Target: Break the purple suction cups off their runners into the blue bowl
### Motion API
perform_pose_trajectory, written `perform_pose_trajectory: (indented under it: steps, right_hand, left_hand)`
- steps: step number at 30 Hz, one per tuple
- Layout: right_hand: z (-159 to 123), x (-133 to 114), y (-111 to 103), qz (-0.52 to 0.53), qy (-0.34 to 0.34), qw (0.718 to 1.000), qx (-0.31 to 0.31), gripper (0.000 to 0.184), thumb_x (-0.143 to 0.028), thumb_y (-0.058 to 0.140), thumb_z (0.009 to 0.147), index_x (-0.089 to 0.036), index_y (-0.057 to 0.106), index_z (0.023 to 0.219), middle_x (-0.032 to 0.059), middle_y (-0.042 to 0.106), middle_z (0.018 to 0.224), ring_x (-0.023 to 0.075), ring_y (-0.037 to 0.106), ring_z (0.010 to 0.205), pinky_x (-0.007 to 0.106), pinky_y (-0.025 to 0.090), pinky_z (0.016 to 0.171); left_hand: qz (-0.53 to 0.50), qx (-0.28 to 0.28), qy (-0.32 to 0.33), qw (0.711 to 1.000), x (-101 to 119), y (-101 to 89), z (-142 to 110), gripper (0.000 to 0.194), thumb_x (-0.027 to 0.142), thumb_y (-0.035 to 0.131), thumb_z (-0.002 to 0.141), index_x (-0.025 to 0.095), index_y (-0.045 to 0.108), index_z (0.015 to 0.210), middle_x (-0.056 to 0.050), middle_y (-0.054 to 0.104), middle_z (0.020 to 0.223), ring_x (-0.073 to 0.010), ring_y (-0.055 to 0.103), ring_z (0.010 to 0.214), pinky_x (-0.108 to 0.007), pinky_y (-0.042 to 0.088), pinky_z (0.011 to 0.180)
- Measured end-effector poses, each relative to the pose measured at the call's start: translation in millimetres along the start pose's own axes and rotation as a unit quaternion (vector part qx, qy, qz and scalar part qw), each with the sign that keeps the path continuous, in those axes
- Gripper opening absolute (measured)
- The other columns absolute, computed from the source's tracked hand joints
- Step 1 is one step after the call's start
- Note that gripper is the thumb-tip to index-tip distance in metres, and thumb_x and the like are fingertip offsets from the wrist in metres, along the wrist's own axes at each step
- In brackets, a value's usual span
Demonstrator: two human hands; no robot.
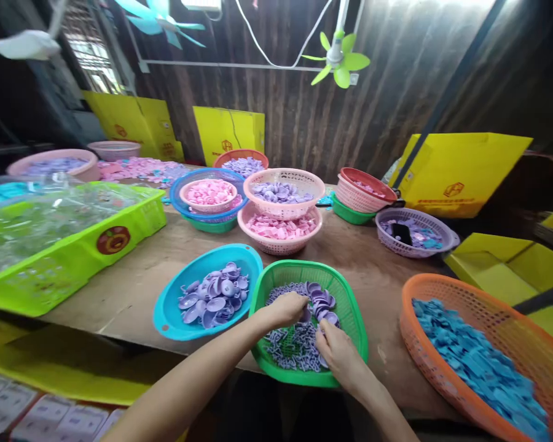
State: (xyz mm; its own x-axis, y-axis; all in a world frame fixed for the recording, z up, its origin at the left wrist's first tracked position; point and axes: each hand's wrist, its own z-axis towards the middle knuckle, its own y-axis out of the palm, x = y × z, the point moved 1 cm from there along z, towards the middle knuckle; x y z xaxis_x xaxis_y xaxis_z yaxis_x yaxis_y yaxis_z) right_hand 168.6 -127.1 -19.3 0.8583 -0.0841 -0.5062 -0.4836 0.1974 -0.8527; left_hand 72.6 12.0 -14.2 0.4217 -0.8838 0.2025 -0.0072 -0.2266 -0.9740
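Note:
A green basket point(357, 319) stands in front of me at the table edge, with many small purple stick-like pieces point(299, 350) in it. Small purple cup-shaped pieces point(321, 299) lie in a curved row at its right back. My left hand point(289, 309) reaches over the basket, its fingers closed at a purple cup-shaped piece. Close beside it, my right hand point(338, 347) is closed too, low over the basket's right half; what it pinches is hidden by the fingers. A blue basin point(168, 322) to the left holds more purple cup-shaped pieces point(216, 294).
An orange basket point(412, 285) of blue pieces stands at right. Stacked pink baskets point(281, 248) with pink and purple pieces are behind. A lime crate point(74, 267) of clear plastic items fills the left. A purple basket point(399, 248) holds a black object point(400, 233). Yellow boxes point(465, 172) stand around.

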Motion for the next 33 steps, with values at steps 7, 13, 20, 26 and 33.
perform_pose_trajectory:
  steps: [7,13,20,26,33]
  right_hand:
    - [-0.8,-2.9,-3.1,0.047,-0.03,0.998,-0.005,0.032,-0.023,0.027,0.09,-0.019,0.051,0.069,0.0023,0.055,0.067,0.0142,0.051,0.064,0.024,0.037,0.06]
    - [-6.8,-14.7,-23.0,0.091,-0.036,0.994,0.041,0.028,-0.022,0.036,0.088,-0.019,0.063,0.093,0.0048,0.064,0.084,0.0155,0.058,0.077,0.024,0.043,0.071]
    - [-32.2,86.5,-107.7,-0.075,0.191,0.946,0.251,0.034,-0.033,0.039,0.081,-0.014,0.067,0.087,0.0144,0.067,0.093,0.0259,0.06,0.085,0.037,0.043,0.078]
    - [-16.7,28.6,-84.8,0.045,0.097,0.984,0.14,0.03,-0.031,0.041,0.083,-0.022,0.062,0.103,0.0046,0.067,0.098,0.0181,0.062,0.085,0.027,0.046,0.074]
    - [2.7,-64.3,-36.8,0.195,0.018,0.977,0.088,0.02,-0.027,0.041,0.086,-0.018,0.058,0.083,-0.0004,0.063,0.069,0.01,0.056,0.056,0.018,0.042,0.054]
  left_hand:
    - [0.012,0.068,-0.059,0.996,11.1,-13.6,-28.7,0.016,0.024,0.045,0.082,0.017,0.055,0.091,-0.009,0.06,0.085,-0.0227,0.06,0.079,-0.031,0.045,0.066]
    - [0.02,0.127,-0.063,0.99,18.7,-13.2,-43.7,0.016,0.017,0.043,0.082,0.02,0.059,0.082,-0.005,0.054,0.086,-0.0165,0.057,0.072,-0.025,0.042,0.061]
    - [-0.238,0.172,-0.133,0.947,12.8,-15.0,-64.5,0.018,0.014,0.039,0.081,0.021,0.055,0.084,0.002,0.059,0.069,-0.0101,0.056,0.062,-0.018,0.036,0.057]
    - [-0.377,0.191,-0.135,0.896,31.8,-13.6,-73.2,0.024,0.024,0.033,0.085,0.02,0.056,0.089,0.005,0.052,0.05,-0.0087,0.048,0.04,-0.018,0.035,0.047]
    - [-0.378,0.221,-0.165,0.884,46.6,-18.1,-88.5,0.028,0.028,0.033,0.085,0.018,0.059,0.088,0.003,0.054,0.053,-0.009,0.049,0.046,-0.017,0.033,0.047]
